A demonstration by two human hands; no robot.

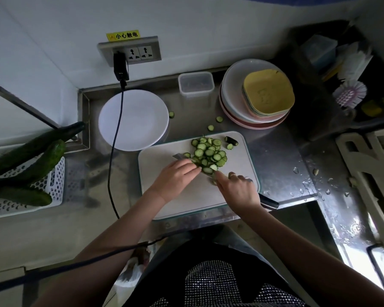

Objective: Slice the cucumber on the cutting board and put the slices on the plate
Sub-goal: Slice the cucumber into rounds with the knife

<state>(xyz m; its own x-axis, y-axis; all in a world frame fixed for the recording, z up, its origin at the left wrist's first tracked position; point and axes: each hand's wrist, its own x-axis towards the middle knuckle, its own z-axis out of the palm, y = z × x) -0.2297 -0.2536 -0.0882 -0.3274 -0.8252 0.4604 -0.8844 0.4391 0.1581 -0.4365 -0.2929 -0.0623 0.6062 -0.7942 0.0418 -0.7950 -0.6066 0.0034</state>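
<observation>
A pile of cucumber slices (210, 154) lies on the far half of the white cutting board (186, 196). A dark cucumber end piece (231, 140) sits at the board's far right. My right hand (237, 189) grips the knife handle (269, 202), index finger along the blade. The blade runs under the pile, and its tip (178, 156) shows at the pile's left. My left hand (175, 178) lies with straight fingers against the near slices. The white plate (133, 120) stands far left of the board with no slices on it.
Three stray slices (219, 119) lie on the steel counter beyond the board. A stack of plates (253, 100) and a clear box (196, 84) stand behind. A white basket (53, 185) with whole cucumbers (31, 156) sits left. A black cable (112, 165) crosses the plate. Wet counter at right.
</observation>
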